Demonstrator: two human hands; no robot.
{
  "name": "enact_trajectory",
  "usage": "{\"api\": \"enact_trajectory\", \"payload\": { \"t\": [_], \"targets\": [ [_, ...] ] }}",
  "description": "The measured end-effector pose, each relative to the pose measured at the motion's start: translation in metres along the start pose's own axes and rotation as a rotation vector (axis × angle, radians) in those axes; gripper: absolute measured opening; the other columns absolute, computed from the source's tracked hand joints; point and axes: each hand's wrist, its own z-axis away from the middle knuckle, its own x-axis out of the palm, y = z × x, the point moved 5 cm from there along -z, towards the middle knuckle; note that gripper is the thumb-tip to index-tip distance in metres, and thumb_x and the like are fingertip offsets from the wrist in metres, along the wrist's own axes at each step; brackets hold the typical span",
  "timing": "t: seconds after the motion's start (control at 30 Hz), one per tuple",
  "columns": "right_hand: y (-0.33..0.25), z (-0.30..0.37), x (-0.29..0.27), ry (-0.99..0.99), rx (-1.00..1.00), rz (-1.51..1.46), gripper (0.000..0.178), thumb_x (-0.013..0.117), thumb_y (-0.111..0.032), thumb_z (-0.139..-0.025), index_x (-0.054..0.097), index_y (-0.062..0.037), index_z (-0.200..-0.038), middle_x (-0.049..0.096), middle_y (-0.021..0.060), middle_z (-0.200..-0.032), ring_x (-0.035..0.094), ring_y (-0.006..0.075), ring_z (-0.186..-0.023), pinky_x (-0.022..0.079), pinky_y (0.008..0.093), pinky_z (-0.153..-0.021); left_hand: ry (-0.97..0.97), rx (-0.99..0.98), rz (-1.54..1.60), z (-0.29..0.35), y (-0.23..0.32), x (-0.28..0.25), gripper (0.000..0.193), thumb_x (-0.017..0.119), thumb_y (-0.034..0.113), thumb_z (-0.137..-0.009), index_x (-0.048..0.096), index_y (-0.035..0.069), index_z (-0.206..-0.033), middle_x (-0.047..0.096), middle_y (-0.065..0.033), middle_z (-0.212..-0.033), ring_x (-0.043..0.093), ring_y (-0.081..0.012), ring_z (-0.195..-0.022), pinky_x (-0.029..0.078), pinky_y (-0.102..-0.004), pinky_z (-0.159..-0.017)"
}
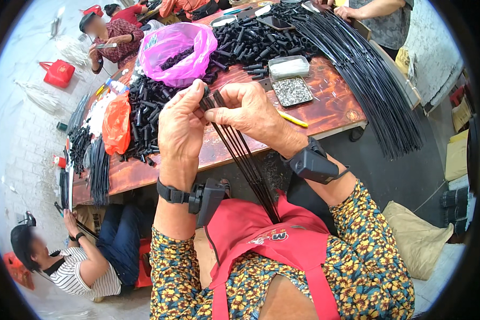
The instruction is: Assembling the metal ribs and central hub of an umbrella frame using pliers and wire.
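Observation:
Both hands meet at the upper ends of a small bundle of thin black rods (245, 160), whose lower ends rest against my red apron. My left hand (181, 117) pinches near the top, thumb raised beside a small dark piece at the rods' tips. From the other side, my right hand (245, 109) is closed on the rods with its thumb laid across them. Beyond my hands lies a heap of short black tubular parts (256, 42). A pink plastic bag (202, 40) with black parts inside stands just past my left hand.
A black tray of small metal pieces (292, 92) and a clear plastic box (289, 66) sit on the wooden table (333, 88). A yellow pen-like tool (293, 118) lies near its edge. Long black rods (368, 85) overhang at right; an orange bag (117, 122) lies left. Co-workers sit around.

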Motion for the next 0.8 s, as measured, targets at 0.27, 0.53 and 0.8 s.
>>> {"api": "enact_trajectory", "payload": {
  "t": [0.27, 0.53, 0.8],
  "targets": [
    [0.003, 0.000, 0.002, -0.077, 0.058, -0.030, 0.018, 0.073, -0.014, -0.075, 0.065, 0.0015, -0.072, 0.062, 0.0036, -0.062, 0.055, 0.0066, -0.057, 0.044, 0.0252, -0.051, -0.043, -0.050, 0.018, 0.000, 0.002, -0.008, 0.015, 0.064, 0.016, -0.091, 0.067, 0.002, -0.097, 0.065, -0.0017, -0.084, 0.059, -0.0098, -0.074, 0.046, -0.0246, -0.068],
    [-0.003, 0.001, -0.002, -0.133, 0.162, -0.088, 0.023, 0.074, -0.016, -0.075, 0.061, -0.0002, -0.066, 0.056, 0.0012, -0.058, 0.053, 0.0062, -0.054, 0.041, 0.0242, -0.046, -0.183, 0.027, -0.051, 0.016, 0.005, 0.000, 0.023, 0.063, 0.009, -0.090, 0.063, -0.004, -0.110, 0.067, -0.0064, -0.098, 0.062, -0.0127, -0.085, 0.048, -0.0281, -0.079],
    [0.004, -0.005, 0.013, -0.186, 0.052, -0.166, 0.021, 0.077, -0.015, -0.075, 0.062, -0.0008, -0.070, 0.056, -0.0007, -0.060, 0.051, 0.0043, -0.054, 0.040, 0.0213, -0.045, -0.120, 0.166, -0.130, 0.015, 0.000, -0.025, 0.031, 0.060, 0.006, -0.091, 0.056, -0.005, -0.120, 0.066, -0.0126, -0.104, 0.064, -0.0160, -0.087, 0.051, -0.0265, -0.077]
  ]
}}
